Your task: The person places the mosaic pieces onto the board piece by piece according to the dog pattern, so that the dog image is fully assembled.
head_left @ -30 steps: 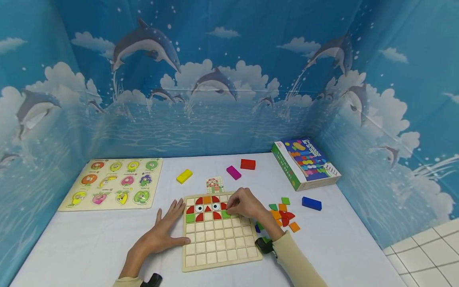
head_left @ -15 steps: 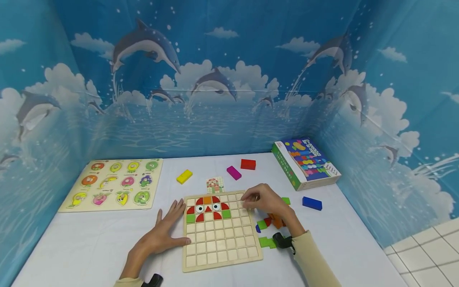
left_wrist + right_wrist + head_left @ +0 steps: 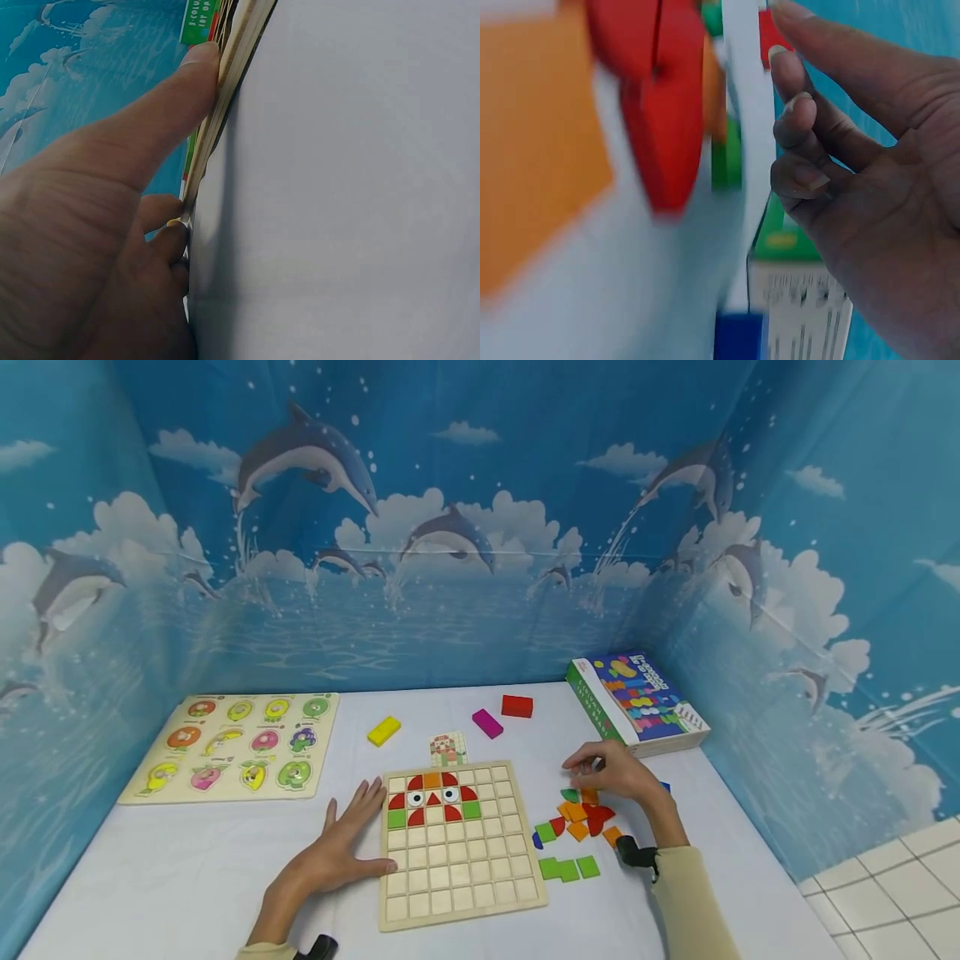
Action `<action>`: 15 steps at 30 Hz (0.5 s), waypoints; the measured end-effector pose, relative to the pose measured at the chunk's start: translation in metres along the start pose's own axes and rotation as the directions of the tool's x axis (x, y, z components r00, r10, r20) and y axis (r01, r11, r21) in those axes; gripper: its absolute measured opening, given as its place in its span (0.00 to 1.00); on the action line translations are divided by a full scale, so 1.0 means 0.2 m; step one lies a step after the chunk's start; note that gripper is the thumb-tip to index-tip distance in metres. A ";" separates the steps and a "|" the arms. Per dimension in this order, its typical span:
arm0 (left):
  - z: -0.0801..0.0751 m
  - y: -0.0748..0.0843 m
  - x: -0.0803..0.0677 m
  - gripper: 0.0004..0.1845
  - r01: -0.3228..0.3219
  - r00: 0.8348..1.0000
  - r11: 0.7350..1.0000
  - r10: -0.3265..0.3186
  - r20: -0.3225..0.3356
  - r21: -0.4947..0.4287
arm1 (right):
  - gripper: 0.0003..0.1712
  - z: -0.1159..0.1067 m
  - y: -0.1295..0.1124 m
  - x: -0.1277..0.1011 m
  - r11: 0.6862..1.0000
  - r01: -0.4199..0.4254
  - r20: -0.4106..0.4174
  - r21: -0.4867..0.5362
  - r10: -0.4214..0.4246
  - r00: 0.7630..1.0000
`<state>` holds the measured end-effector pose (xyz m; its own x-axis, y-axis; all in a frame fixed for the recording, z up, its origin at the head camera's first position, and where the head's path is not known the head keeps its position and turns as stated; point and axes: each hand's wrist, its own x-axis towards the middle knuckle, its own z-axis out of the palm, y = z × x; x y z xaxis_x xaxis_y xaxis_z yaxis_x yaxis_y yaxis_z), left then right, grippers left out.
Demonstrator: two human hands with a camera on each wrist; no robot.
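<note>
My left hand (image 3: 330, 856) rests at the left edge of a wooden grid board (image 3: 450, 881), thumb and fingers spread and touching its rim. In the left wrist view, the thumb (image 3: 169, 105) lies along the board's side. Upper cells hold red, orange and green tiles and two eye tiles (image 3: 416, 798), forming a face-like pattern. To the board's right, my right hand (image 3: 618, 771) hovers over loose tiles, fingers loosely bent and holding nothing. Among them are orange squares (image 3: 576, 812), red curved pieces (image 3: 597, 818) and green squares (image 3: 588, 867). The right wrist view shows the fingertips apart.
A pattern card (image 3: 448, 748) lies behind the board. Beyond it are yellow (image 3: 384, 731), magenta (image 3: 488, 723) and red (image 3: 517, 706) blocks. A fruit puzzle (image 3: 240, 727) lies far left, a game box (image 3: 637, 702) far right. My right hand mostly hides a blue block (image 3: 665, 787).
My right hand has left a green tile on the board and moved right, over the loose tiles. More green squares beside the board are uncovered. My left hand has stayed in place.
</note>
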<state>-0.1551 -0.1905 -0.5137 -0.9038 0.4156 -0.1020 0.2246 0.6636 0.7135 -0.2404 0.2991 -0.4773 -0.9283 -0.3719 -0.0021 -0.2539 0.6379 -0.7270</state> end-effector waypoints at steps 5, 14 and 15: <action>0.00 0.00 -0.01 0.64 0.002 1.000 1.000 -0.002 -0.003 -0.005 | 0.14 -0.05 0.06 -0.05 0.994 -0.105 -0.048 -0.030 0.104 0.993; 0.00 0.01 -0.01 0.64 0.008 1.000 1.000 -0.008 0.002 -0.011 | 0.10 -0.06 0.09 -0.05 0.996 -0.090 0.023 -0.013 0.091 0.996; 0.00 0.01 -0.01 0.64 0.010 1.000 1.000 -0.010 0.003 -0.012 | 0.09 -0.05 0.09 -0.04 0.997 -0.083 0.038 -0.006 0.083 0.996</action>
<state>-0.1537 -0.1906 -0.5122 -0.9050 0.4108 -0.1106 0.2117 0.6603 0.7205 -0.2400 0.3215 -0.4838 -0.9350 -0.3434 -0.0886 -0.1780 0.6706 -0.7202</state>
